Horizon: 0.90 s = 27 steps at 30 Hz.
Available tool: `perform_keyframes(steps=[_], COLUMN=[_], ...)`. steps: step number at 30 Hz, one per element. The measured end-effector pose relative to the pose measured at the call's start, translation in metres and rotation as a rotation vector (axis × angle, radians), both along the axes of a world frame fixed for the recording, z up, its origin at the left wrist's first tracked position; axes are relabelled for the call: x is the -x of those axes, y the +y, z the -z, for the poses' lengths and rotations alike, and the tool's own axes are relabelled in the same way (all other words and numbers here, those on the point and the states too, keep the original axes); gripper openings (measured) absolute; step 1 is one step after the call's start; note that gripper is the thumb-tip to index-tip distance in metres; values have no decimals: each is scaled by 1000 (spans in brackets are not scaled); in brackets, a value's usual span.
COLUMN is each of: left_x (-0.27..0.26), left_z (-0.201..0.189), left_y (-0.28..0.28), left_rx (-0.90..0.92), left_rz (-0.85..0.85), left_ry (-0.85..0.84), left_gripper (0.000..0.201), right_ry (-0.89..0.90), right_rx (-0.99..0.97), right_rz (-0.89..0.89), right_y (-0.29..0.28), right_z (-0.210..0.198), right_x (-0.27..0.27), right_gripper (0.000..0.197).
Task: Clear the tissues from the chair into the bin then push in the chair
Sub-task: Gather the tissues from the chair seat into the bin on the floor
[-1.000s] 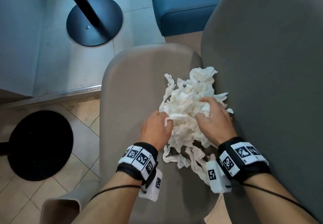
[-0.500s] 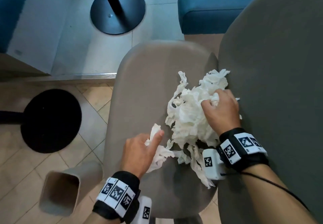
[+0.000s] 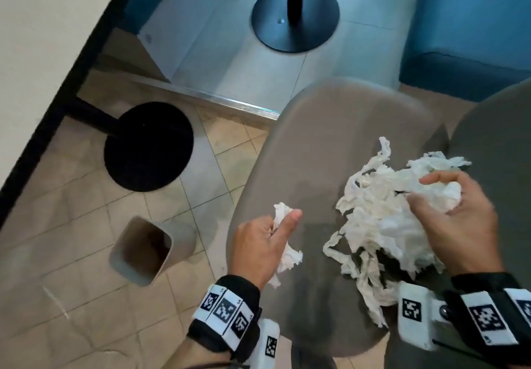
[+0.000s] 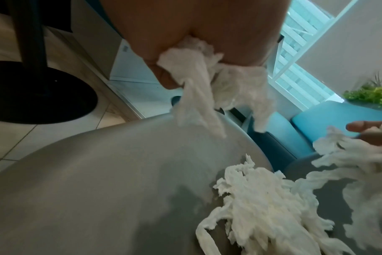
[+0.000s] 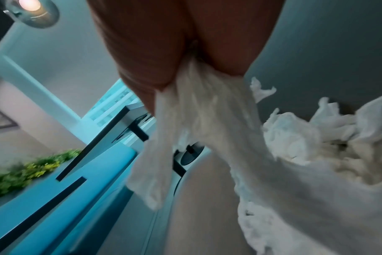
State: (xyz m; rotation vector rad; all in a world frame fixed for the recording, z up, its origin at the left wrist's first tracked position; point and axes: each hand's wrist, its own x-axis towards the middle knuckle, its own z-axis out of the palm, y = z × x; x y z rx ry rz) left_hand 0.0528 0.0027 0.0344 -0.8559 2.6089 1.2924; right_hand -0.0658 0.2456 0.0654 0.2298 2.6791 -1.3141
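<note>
A heap of crumpled white tissues [image 3: 376, 219] [image 4: 264, 207] lies on the right part of the grey chair seat [image 3: 321, 150] [image 4: 98, 189], against the chair back [image 3: 500, 144]. My left hand [image 3: 270, 239] grips a small wad of tissue [image 3: 284, 256] [image 4: 207, 89] above the seat's left edge. My right hand [image 3: 459, 216] holds a bunch of tissue [image 3: 442, 196] [image 5: 207, 120] at the top of the heap, lifted off the seat. A small grey bin [image 3: 143, 248] stands open on the tiled floor, left of the chair and of my left hand.
A black round table base [image 3: 149, 147] sits on the floor beyond the bin, under a white tabletop [image 3: 37, 52] with a dark edge. A second black base with a pole [image 3: 296, 17] stands on the raised step. Blue seating [image 3: 471, 61] is behind the chair.
My left hand has pulled a wad of tissue out of the heap and carried it left toward the bin side. My right hand has bunched and lifted tissue. The view swung left.
</note>
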Motion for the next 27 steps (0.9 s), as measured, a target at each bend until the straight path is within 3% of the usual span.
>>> perform_keyframes(steps=[3,5,7,10,13,17,20,24,27], left_x=[-14,-26,-39,-64,-93,-138,-172,-211,-230], left_z=[-5,-3,0,5,13,20,29,54,81], left_y=[-25,-44,-65,-98,-132,-177,-211,-256,-287], left_rx=[10,-18,-93,-181,-199,-277,-325,-242,-165], left_rz=[-12,-8,-49,-113,-172,-258,-320,-317,-340], left_ry=[9,5,10,26,35,28,10,-44,-92], left_gripper=[65,61,45,21,23,16,12,32,36], right_ry=[65,124,159,212,253,211,147,-11,-109], right_rx=[-58,-126,-226,-332,-352,-114,58,248,300], right_rz=[-51,-57,-51,-41,-111,-167,-258,-339,-391], right_y=[-23,-38,-45,-40,-98,-208,-273,-350,-405], right_z=[-3,-3,10,41,20,-3,2,45,87], right_x=[-7,-12,-16,-19,-40,-84,-114,-149,-172], right_gripper=[32,24,17,22,16,13,30,36,36])
